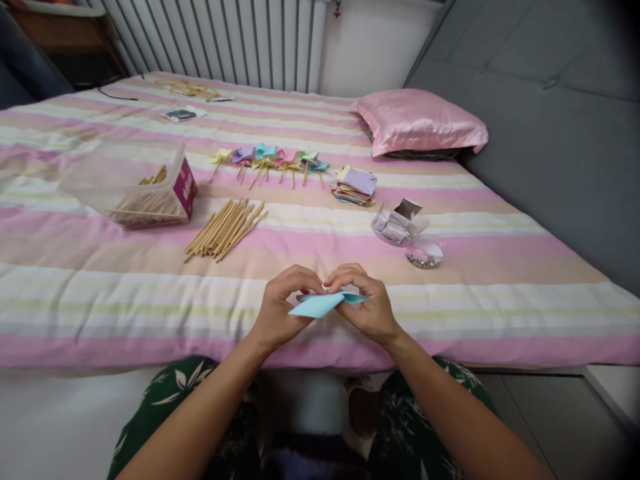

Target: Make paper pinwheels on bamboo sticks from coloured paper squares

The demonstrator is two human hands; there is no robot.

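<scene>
Between both hands, above the near edge of the bed, is a light blue paper pinwheel with its corners folded in. My left hand is closed on its left side, fingertips bent over the top. From the right, my right hand pinches the same paper, its fingertips meeting the left ones at the pinwheel's centre. A small pale pin-like thing shows there, too small to make out clearly. Beyond the hands lie a bundle of thin wooden sticks and a row of finished paper pinwheels on sticks.
A clear plastic box holding more sticks stands at left. A stack of coloured paper squares lies right of centre, near an open container and a small round tub of metal bits. A pink pillow rests by the grey headboard.
</scene>
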